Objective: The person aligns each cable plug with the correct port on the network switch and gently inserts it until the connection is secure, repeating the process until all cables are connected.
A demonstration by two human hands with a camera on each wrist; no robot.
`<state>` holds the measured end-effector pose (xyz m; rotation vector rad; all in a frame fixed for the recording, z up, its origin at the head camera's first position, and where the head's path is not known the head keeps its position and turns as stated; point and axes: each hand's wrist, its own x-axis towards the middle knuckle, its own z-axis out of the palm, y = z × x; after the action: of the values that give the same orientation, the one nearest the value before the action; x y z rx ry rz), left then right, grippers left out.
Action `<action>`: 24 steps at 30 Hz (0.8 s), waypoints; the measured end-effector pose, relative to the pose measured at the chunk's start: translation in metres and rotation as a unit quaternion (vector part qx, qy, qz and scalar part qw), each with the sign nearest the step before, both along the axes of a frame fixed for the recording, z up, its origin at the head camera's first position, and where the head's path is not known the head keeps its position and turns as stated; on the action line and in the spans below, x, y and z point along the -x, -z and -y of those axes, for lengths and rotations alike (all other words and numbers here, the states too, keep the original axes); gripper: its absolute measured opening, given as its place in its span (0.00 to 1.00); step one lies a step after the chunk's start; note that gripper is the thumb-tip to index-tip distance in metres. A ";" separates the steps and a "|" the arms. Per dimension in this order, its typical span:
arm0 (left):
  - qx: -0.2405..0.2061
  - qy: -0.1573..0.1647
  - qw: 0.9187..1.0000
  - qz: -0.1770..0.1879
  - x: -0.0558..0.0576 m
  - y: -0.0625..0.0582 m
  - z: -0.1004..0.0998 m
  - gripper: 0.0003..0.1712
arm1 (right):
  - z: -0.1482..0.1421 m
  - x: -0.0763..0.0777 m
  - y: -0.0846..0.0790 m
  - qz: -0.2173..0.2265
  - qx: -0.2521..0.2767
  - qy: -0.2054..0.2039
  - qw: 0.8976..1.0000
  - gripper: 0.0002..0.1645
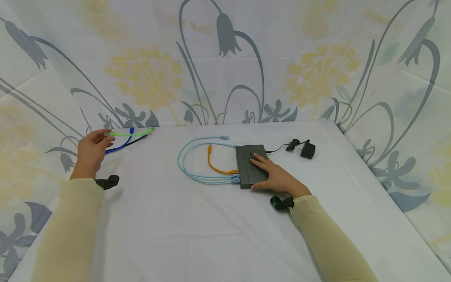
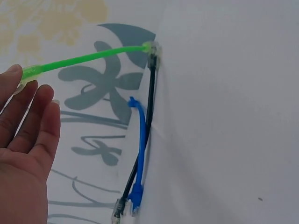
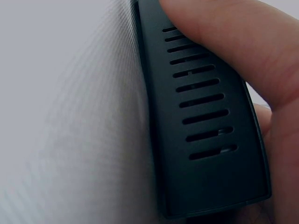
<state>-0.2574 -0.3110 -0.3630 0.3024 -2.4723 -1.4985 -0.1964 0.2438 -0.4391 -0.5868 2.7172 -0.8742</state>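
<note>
My left hand [image 1: 91,150] pinches one end of a short green network cable [image 2: 88,58] between thumb and fingertips. The cable's other plug overlaps the end of a black network cable [image 2: 152,93], beside a short blue network cable [image 2: 141,144]. At the middle of the table, my right hand [image 1: 280,178] rests on a dark network switch [image 1: 246,166], fingers spread over its top. Its thumb [image 3: 233,42] lies against the switch's slotted side wall. Light blue cables [image 1: 201,181] and an orange cable [image 1: 211,162] are plugged into the switch's left side.
A black power adapter [image 1: 308,149] lies right of the switch, its bundled cord [image 1: 292,145] running to the switch. Flower-patterned cloth [image 1: 151,78] rises behind and at both sides of the white-covered table [image 1: 158,219]. One light blue plug [image 1: 224,137] lies loose behind the orange cable.
</note>
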 end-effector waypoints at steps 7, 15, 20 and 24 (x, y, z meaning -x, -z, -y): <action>-0.014 0.010 0.999 -0.027 0.003 -0.012 -0.015 0.28 | 0.000 0.000 0.000 -0.001 -0.001 0.001 1.000 0.60; -0.106 0.088 0.987 -0.088 0.009 -0.015 -0.031 0.13 | 0.000 0.000 0.000 -0.001 0.002 -0.001 1.000 0.60; -0.145 0.123 0.975 -0.115 0.011 -0.017 -0.041 0.12 | 0.000 0.000 0.001 0.001 0.003 -0.001 1.000 0.60; -0.092 0.118 0.982 -0.117 0.013 -0.020 -0.048 0.14 | 0.000 0.000 0.001 0.001 0.003 0.000 1.000 0.60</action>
<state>-0.2701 -0.2629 -0.3427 -0.1361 -2.2502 -1.7463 -0.1968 0.2442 -0.4398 -0.5879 2.7145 -0.8819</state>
